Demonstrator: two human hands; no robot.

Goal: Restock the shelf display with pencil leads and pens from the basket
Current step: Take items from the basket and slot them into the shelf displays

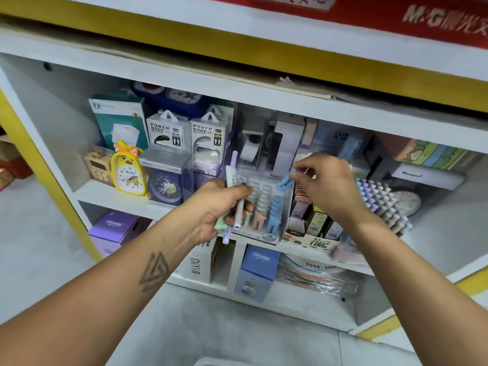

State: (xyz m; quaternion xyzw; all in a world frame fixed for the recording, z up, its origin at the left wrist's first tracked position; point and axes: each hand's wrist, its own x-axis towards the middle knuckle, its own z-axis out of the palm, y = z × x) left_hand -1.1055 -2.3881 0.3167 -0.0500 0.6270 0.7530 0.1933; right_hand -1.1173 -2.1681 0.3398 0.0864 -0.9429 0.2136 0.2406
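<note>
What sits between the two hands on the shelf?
In the head view, the clear display rack of pencil leads stands between the left hand and right hand.

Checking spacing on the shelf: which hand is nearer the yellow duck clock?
Left. The left hand, gripping pens, is just right of the yellow duck clock; the right hand is farther right, pinching a blue lead case.

The shelf (118,199) looked like smooth white laminated board with a matt finish and yellow edging. The pencil lead display rack (266,207) was clear, glossy plastic. The pens (232,178) in the left hand (214,207) had smooth matt plastic barrels. The power bank boxes (169,133) were glossy printed card with clear windows. The yellow alarm clock (129,170) was shiny plastic. The floor (184,326) appeared dull and grey.
</note>
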